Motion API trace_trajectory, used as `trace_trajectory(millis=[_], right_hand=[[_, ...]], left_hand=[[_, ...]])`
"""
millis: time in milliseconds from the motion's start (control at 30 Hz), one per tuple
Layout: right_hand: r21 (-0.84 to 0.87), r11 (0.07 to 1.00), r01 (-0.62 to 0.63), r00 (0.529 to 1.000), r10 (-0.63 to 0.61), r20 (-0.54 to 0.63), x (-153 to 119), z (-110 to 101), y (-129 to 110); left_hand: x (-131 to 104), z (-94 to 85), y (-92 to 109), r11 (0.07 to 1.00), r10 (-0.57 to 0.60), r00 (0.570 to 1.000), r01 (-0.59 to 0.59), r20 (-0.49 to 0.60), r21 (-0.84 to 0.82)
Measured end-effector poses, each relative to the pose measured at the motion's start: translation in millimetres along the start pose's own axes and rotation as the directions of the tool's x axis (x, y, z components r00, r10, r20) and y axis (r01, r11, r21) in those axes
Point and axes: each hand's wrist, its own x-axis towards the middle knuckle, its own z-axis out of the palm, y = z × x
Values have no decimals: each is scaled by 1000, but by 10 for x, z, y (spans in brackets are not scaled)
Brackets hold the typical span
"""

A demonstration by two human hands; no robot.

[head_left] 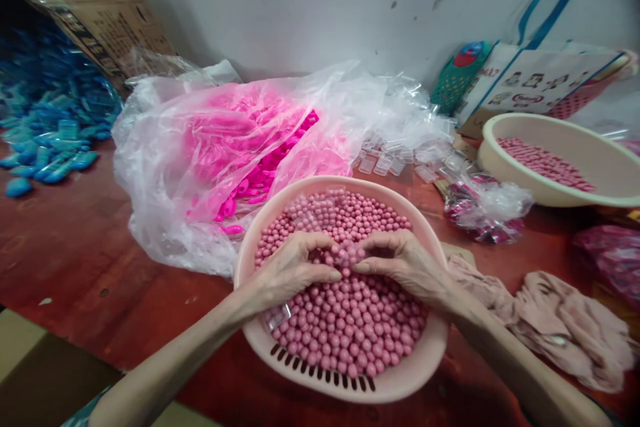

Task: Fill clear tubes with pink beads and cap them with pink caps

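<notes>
A pale pink plastic basket (pixel 345 393) full of round pink beads (pixel 350 333) stands on the red table. Over the middle of the beads, my left hand (pixel 300 267) and my right hand (pixel 400 263) face each other, thumbs and forefingers closed round a small clear piece (pixel 346 255) with pink beads at it. Further back in the basket, clear plastic pieces (pixel 320 210) lie on the beads. Another clear piece (pixel 279 317) rests at the basket's left side, near my left wrist.
Plastic bags with bright pink parts (pixel 235 140) lie behind the basket, beside clear pieces (pixel 385 161). Blue parts (pixel 55 127) spill at the left near a carton (pixel 115 20). At the right are a cream bowl (pixel 565 197), a printed bag (pixel 530 83) and a cloth (pixel 575 327).
</notes>
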Motion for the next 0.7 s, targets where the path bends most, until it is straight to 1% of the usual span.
trace_trajectory(millis=[67, 100, 167, 233, 333, 400, 500, 567, 700], right_hand=[[173, 983, -55, 998, 55, 5, -16, 15, -30], [219, 973, -69, 998, 68, 10, -22, 27, -37], [266, 961, -74, 997, 73, 12, -37, 57, -42], [284, 957, -62, 998, 65, -3, -53, 92, -45], [295, 955, -31, 999, 37, -14, -78, 138, -52], [255, 967, 0, 999, 8, -32, -89, 149, -57], [115, 993, 31, 988, -12, -155, -97, 127, -55], [51, 998, 44, 977, -32, -210, -99, 106, -51], [-21, 988, 152, 971, -153, -181, -98, 110, -62]], left_hand=[[5, 15, 57, 998, 28, 999, -30, -33, -60], [6, 27, 79, 995, 48, 997, -52, -55, -81], [9, 52, 110, 986, 86, 993, -97, -83, -139], [8, 76, 128, 971, 97, 989, -119, -114, -209], [-2, 99, 140, 960, 62, 989, -95, -131, -262], [-12, 103, 138, 968, 26, 991, -57, -128, -246], [-25, 98, 123, 987, -11, 987, -15, -161, -159], [-32, 94, 108, 993, -7, 986, -13, -167, -115], [-55, 97, 85, 998, 16, 992, -24, -121, -62]])
